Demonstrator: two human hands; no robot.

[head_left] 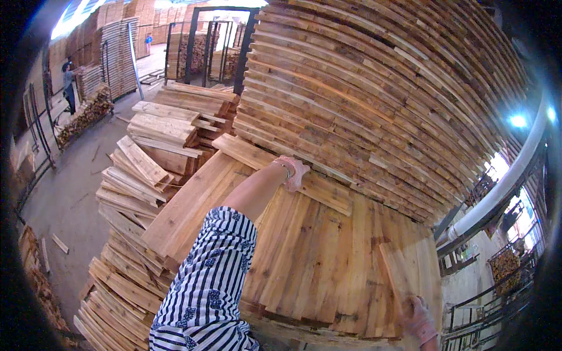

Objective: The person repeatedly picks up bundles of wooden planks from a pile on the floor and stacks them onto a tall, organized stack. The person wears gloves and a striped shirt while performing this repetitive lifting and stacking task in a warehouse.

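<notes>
My left hand [297, 174], in a pale pinkish glove, reaches far forward and closes over a wooden board [325, 193]. That board lies crosswise on top of a layer of planks [301, 257], along the foot of a tall stack. At the lower right my right hand [417, 319], slightly blurred, is closed round the near end of another short board [393, 268]. This one points away from me, slanting over the plank layer. Some fingertips of both hands are hidden.
A tall stack of layered planks [363, 88] rises directly ahead. Loose boards [146, 164] lie in uneven piles at the left. A white pipe [509, 187] and metal racks [486, 316] stand at the right. A person [69, 88] stands by wood far left.
</notes>
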